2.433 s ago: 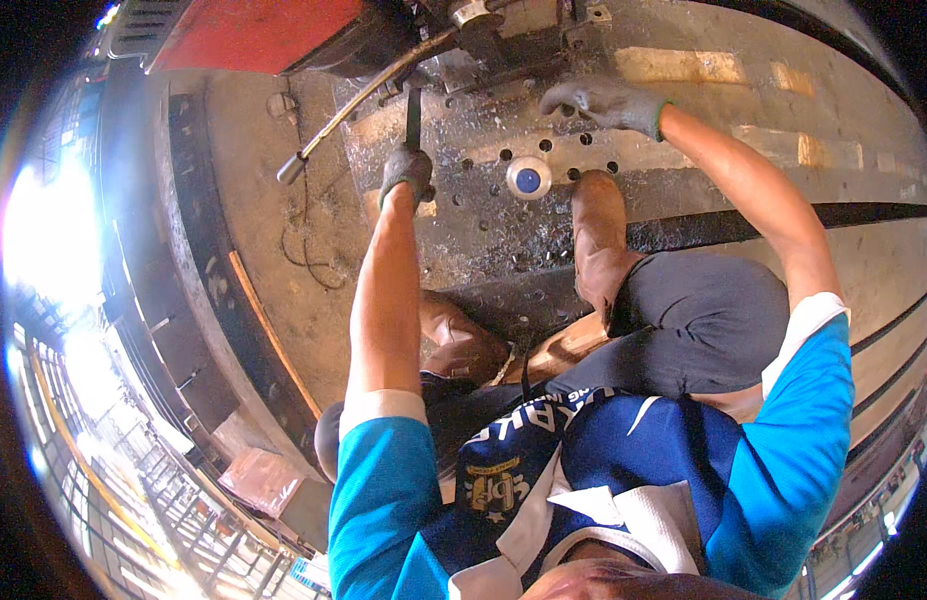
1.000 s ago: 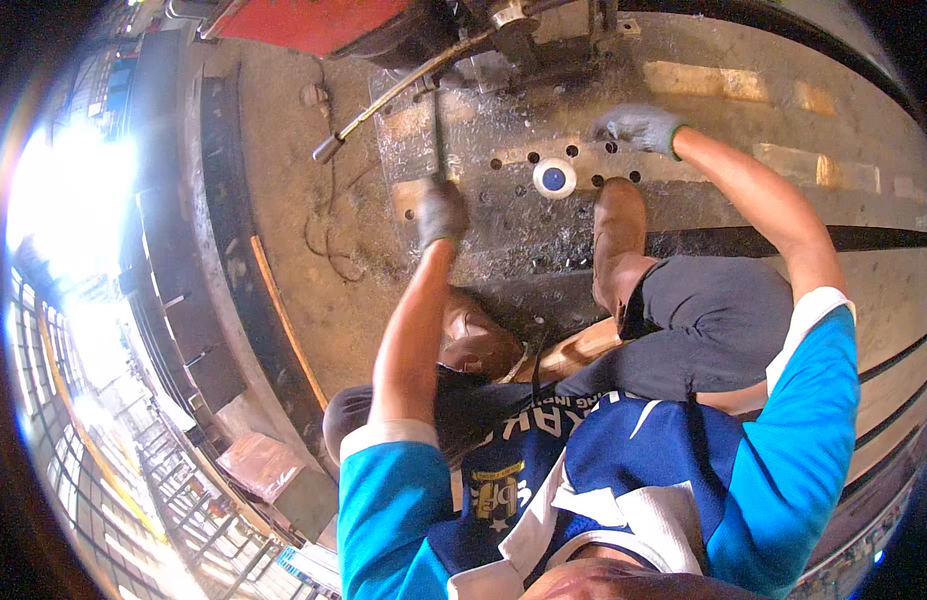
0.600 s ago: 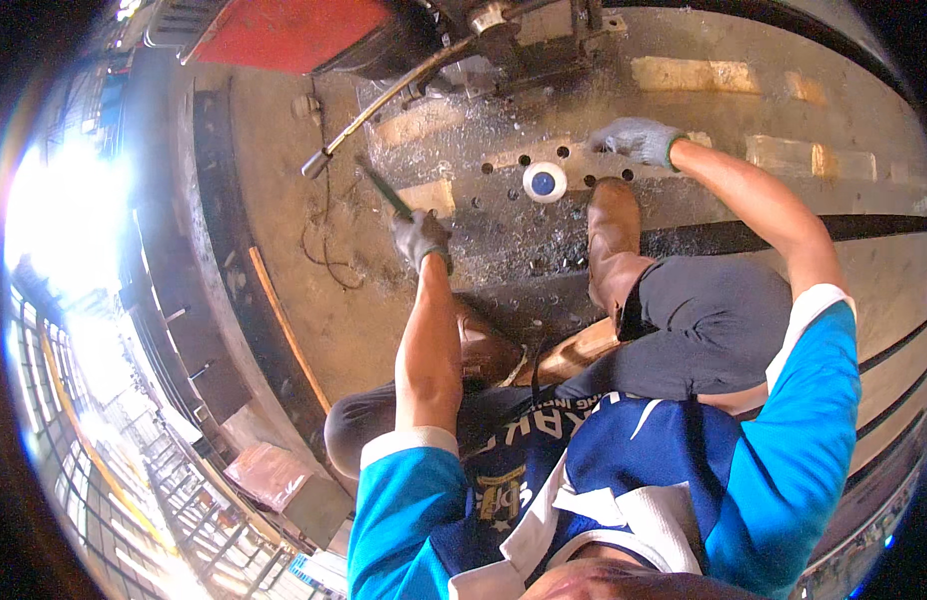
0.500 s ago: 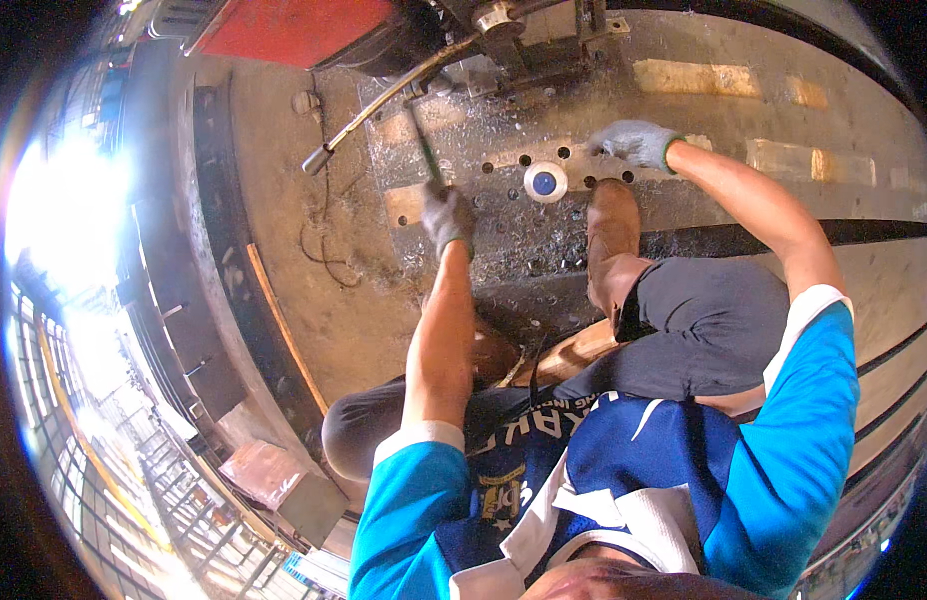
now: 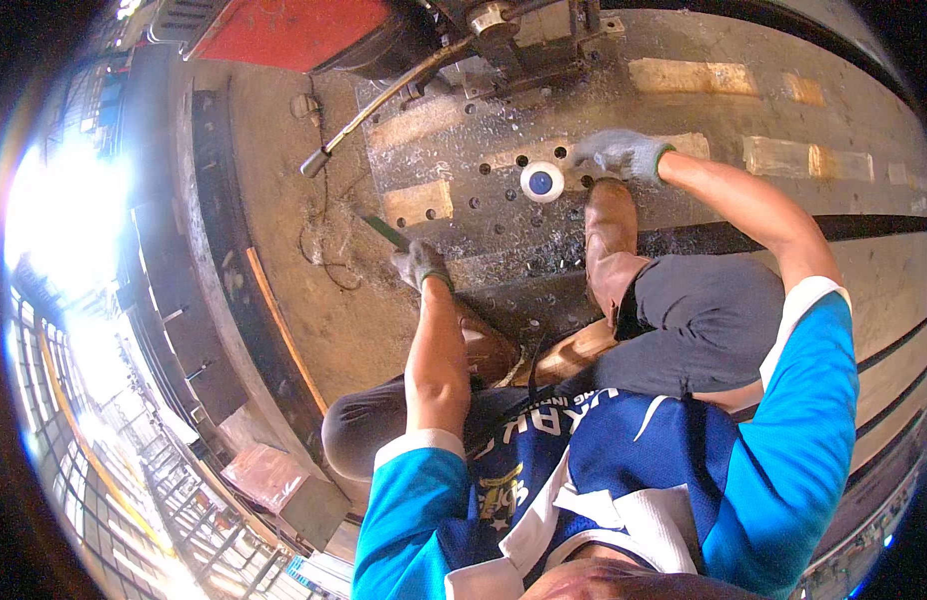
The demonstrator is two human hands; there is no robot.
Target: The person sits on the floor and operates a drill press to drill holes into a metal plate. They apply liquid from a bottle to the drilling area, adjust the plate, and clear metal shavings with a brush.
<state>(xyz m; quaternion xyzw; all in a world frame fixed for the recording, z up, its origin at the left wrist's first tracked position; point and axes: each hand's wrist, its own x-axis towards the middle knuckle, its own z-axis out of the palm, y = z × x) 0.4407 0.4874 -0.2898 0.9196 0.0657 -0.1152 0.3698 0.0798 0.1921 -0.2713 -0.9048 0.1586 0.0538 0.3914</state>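
My left hand (image 5: 420,264), in a grey glove, is closed around a thin green bar-like tool (image 5: 386,231). The tool slants up and left over the edge of the drilled steel plate (image 5: 454,240); its exact kind is unclear. My right hand (image 5: 624,153), also gloved, hovers low over the plate just beyond my brown boot (image 5: 612,215). Its fingers reach leftward, loosely apart, with nothing visible in them. Left of those fingers sits a round whitish disc (image 5: 542,181) with a blue centre. Dark round holes and scattered metal shavings surround it.
Ahead stands a machine with a red housing (image 5: 284,35) and a long lever (image 5: 384,105) jutting toward the left. A cable (image 5: 324,245) lies on the floor left of the plate. A long wooden strip (image 5: 284,325) runs along the left side. Tan patches mark the plate.
My left hand has drawn back toward me and slightly left, and the green tool has swung to point up-left. My right hand has shifted slightly left, its fingers extending more.
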